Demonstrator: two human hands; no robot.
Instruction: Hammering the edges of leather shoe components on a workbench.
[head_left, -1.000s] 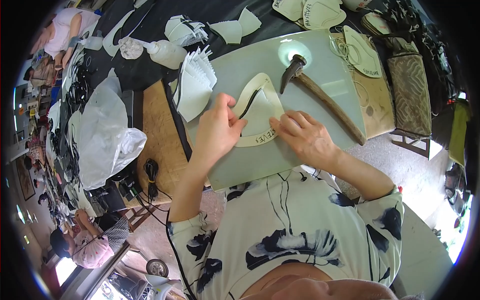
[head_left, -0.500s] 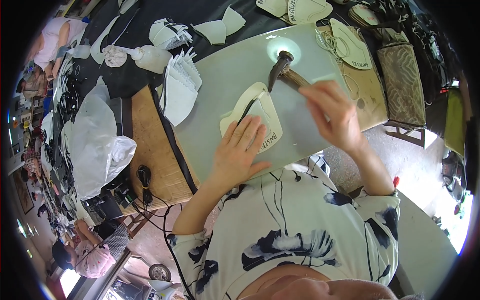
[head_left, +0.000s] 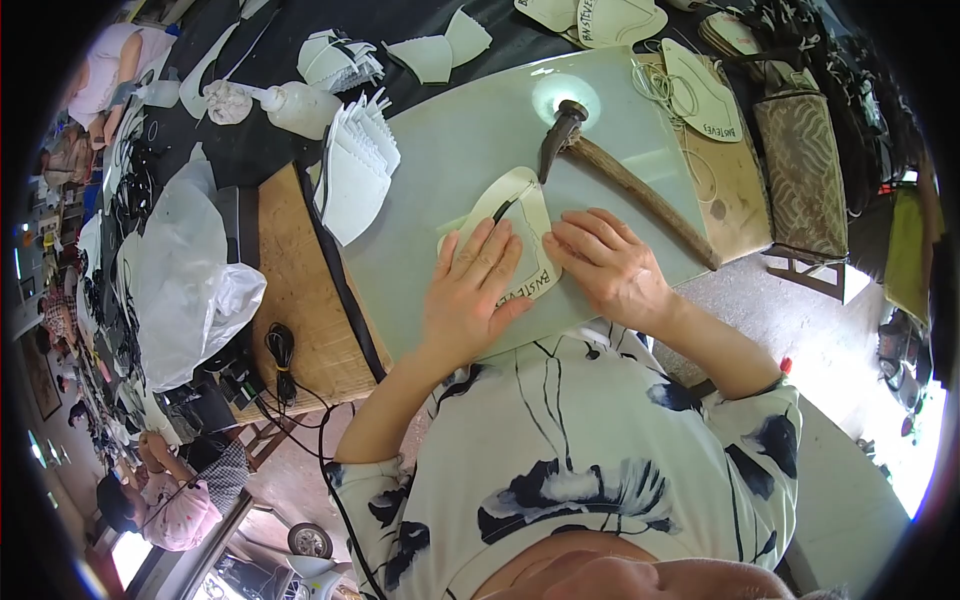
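Note:
A cream, rounded template (head_left: 528,190) with dark handwriting lies on the pale grey board (head_left: 420,160). On it rest a thin white piece (head_left: 526,238) and a short black strip (head_left: 504,211), both partly under my left hand (head_left: 472,285). That hand lies flat, its fingers stretched out and its thumb apart. My right hand (head_left: 612,265) is at the template's right edge, fingers bent and pressed together; what their tips pinch, if anything, is hidden. Beyond both hands a hammer (head_left: 635,185) with a dark head and wooden handle lies on the board, untouched.
Stacked white cut pieces (head_left: 355,170) and a white squeeze bottle (head_left: 300,110) stand at the far left, near a clear plastic bag (head_left: 190,280). A patterned pouch (head_left: 805,175) and another template (head_left: 702,95) lie at the right. Black cables (head_left: 283,355) hang by the left edge.
My right hand has let go of the hammer, which now lies on the board, and has come down to the template's right edge. My left hand stays on the template, barely shifted.

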